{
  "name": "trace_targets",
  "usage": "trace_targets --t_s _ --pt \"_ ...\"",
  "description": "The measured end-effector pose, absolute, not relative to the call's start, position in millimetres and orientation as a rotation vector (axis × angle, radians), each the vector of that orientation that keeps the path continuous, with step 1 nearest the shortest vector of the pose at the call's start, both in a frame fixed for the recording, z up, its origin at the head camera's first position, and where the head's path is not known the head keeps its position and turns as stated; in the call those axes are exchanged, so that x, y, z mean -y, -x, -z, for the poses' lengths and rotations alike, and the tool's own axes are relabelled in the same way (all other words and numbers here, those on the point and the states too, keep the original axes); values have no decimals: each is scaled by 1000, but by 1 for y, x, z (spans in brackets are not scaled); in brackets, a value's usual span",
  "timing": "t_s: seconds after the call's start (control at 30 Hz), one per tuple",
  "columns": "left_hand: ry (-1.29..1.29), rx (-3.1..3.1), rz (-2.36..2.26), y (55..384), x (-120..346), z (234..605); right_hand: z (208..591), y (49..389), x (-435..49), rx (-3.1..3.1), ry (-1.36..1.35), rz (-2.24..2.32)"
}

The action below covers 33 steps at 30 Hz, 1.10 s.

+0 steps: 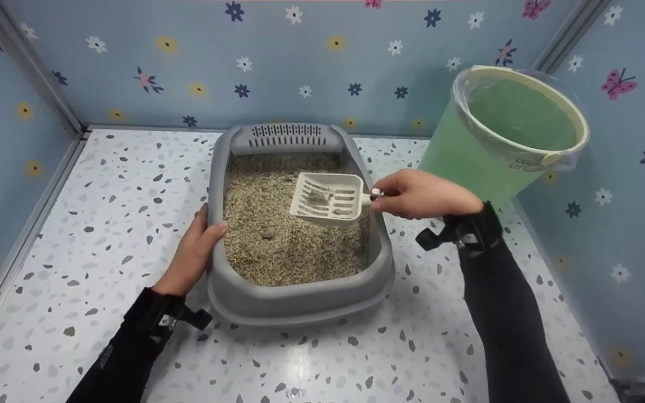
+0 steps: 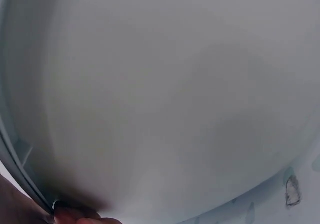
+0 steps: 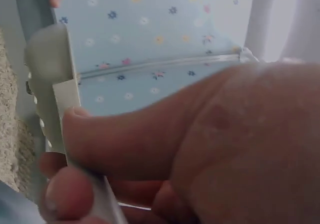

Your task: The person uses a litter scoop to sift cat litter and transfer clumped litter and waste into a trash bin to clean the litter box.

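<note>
One slotted cream plastic scoop (image 1: 328,178), pinched in our right fingers (image 1: 388,205), should ride level, left fingers (image 1: 215,231) gripping the grey plastic litter box (image 1: 305,305).

The litter tray (image 1: 300,305) stands mid-surface (image 1: 115,224), litter (image 1: 266,252) inside it, its slotted end toward the back wall (image 1: 269,33). The left hand (image 1: 191,254) is at the tray's left side, its thumb over the rim. Above the litter, toward the tray's right side, is the scoop (image 1: 338,196), a clump (image 1: 318,196) in it, its handle pointing right into the right hand (image 1: 420,193). Behind that hand, near the back right corner, stands the bin (image 1: 462,151), a liner (image 1: 464,106) over its rim.
</note>
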State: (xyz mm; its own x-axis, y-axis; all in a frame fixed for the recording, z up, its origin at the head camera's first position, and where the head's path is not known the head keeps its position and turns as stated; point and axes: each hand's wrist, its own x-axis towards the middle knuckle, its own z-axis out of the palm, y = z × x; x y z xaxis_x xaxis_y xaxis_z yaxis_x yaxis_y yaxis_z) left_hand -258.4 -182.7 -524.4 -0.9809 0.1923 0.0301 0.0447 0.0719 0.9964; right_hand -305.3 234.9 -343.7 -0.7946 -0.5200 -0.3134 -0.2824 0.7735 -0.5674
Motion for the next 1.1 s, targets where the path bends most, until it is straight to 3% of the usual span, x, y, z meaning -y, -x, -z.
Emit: trace_targets --t_s 1.1 --pt "-269 -2252 -2042 258 184 521 365 309 -229 -2478 628 840"
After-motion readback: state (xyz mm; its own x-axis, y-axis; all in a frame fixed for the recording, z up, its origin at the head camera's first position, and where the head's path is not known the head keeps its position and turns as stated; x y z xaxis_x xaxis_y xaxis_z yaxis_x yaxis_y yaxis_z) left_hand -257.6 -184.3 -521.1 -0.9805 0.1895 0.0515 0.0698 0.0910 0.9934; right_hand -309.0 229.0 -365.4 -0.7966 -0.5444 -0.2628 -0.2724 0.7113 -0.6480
